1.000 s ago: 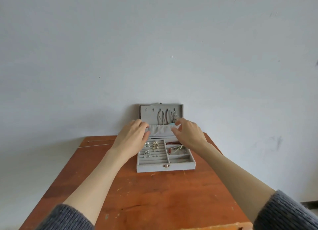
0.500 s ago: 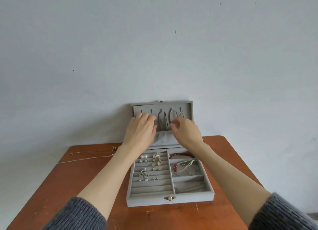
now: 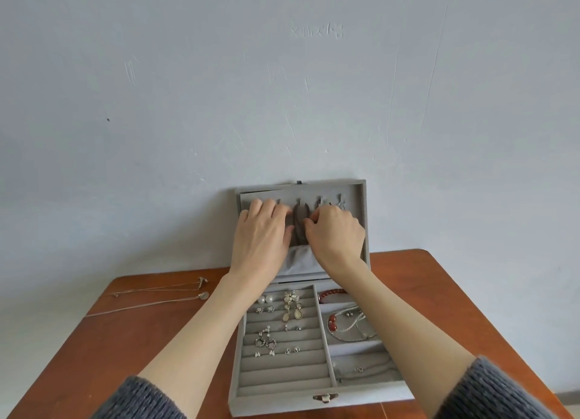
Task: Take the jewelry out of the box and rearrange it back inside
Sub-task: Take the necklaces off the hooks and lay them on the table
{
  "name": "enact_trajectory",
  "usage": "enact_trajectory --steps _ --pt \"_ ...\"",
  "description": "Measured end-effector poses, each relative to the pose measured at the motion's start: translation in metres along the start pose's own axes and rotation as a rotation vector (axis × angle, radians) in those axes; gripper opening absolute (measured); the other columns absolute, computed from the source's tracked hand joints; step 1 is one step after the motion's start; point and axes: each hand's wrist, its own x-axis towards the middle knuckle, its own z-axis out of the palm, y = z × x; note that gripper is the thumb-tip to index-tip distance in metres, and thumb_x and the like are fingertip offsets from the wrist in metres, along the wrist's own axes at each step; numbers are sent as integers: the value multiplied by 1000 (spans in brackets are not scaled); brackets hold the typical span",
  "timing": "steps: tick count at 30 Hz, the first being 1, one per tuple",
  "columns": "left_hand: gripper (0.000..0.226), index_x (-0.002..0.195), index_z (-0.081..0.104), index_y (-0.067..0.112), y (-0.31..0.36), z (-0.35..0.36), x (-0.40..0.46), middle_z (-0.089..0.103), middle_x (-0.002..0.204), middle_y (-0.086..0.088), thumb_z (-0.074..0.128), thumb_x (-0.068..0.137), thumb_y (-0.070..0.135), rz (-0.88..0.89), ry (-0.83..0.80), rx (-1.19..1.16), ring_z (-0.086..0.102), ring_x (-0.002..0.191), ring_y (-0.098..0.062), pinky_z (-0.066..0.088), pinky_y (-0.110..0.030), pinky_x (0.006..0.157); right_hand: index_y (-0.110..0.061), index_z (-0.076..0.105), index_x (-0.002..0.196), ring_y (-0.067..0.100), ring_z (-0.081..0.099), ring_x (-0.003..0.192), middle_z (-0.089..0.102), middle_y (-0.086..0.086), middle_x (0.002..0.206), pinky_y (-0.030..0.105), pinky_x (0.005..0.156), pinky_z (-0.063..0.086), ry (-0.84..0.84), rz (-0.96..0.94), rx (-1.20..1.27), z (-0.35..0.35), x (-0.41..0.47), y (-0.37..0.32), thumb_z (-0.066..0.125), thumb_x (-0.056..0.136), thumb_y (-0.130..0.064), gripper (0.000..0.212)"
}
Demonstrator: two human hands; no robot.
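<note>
Both hands have climbed higher up the raised lid (image 3: 361, 190) of the jewelry box (image 3: 282, 400) since half a second ago, and the view has closed in on it. Left hand (image 3: 262, 235) lies with straight fingers flat against the lid's lining, beside the dark hanging necklaces (image 3: 298, 222). Right hand (image 3: 334, 233) has its fingers curled; they seem to pinch a strand at the hooks, though what exactly they grip I cannot tell.

Emptying looks barely begun, as I judge it: only two thin chain necklaces (image 3: 157, 296) lie out on the counter (image 3: 94, 356), left of the box. Earrings (image 3: 282, 321) fill the ridged rows, bracelets (image 3: 348, 323) the right compartments. Nearly everything is left to lift out, then put back.

Room is open on the counter's left; the right edge runs close to the box, and the lid stands near the wall (image 3: 282, 89).
</note>
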Motion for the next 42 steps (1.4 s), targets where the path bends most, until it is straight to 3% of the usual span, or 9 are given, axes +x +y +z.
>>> enact_trajectory --steps 7,12,20,25,29,32,36,39,42 --pt "21 108 62 10 -1 -15 9 64 103 -5 55 90 19 -67 -33 -165 53 102 -24 42 -33 83 -6 67 94 37 60 91 67 16 95 33 68 41 28 8 144 -16 8 -1 44 91 -21 27" --pt "29 120 55 14 13 -24 22 52 117 -3 51 93 23 -133 -44 -300 47 113 -18 41 -28 83 -17 61 73 24 56 67 60 -1 60 27 57 39 7 -19 477 -35 18 -2 56 85 -23 15" --pt "16 98 66 8 21 -35 45 48 96 1 58 90 20 -249 -58 -584 48 85 -13 31 -16 71 -23 54 62 4 40 34 42 -13 31 20 48 30 -93 -123 637 -69 12 -3 59 85 -21 24" --pt "9 88 66 16 12 -73 46 67 85 4 57 89 17 -301 2 -747 59 80 -8 41 -16 69 -16 56 70 4 37 36 40 -12 35 19 54 31 -90 -160 693 -87 -2 -5 56 86 -16 16" --pt "15 81 60 19 -6 -110 20 67 69 5 53 92 12 -276 -211 -913 63 75 -12 45 -23 81 -10 58 75 0 44 44 52 -6 56 11 47 36 -156 -147 780 -92 -30 -12 54 89 -14 15" --pt "18 85 59 20 -19 -130 -5 63 65 8 48 94 10 -260 -335 -884 64 72 -18 50 -30 85 -9 58 81 12 57 67 66 2 72 28 67 49 -248 -141 834 -87 -53 -25 50 91 -14 14" --pt "16 95 62 16 -33 -155 -22 59 66 18 46 96 16 -286 -319 -836 60 65 -17 47 -20 67 -5 53 86 13 58 59 62 2 60 40 74 53 -318 -147 908 -83 -72 -40 47 94 -13 13" --pt "18 93 67 14 -47 -172 -30 52 61 15 53 93 25 -287 -245 -818 46 52 3 36 -13 58 -9 52 79 9 51 45 51 2 57 30 55 52 -356 -151 988 -86 -82 -53 50 93 -13 15" --pt "17 84 70 19 -60 -180 -43 54 55 15 63 85 35 -314 -239 -812 43 52 4 33 -11 58 -10 56 75 11 45 44 48 -1 54 21 48 39 -434 -148 1011 -87 -88 -56 58 90 -16 16"
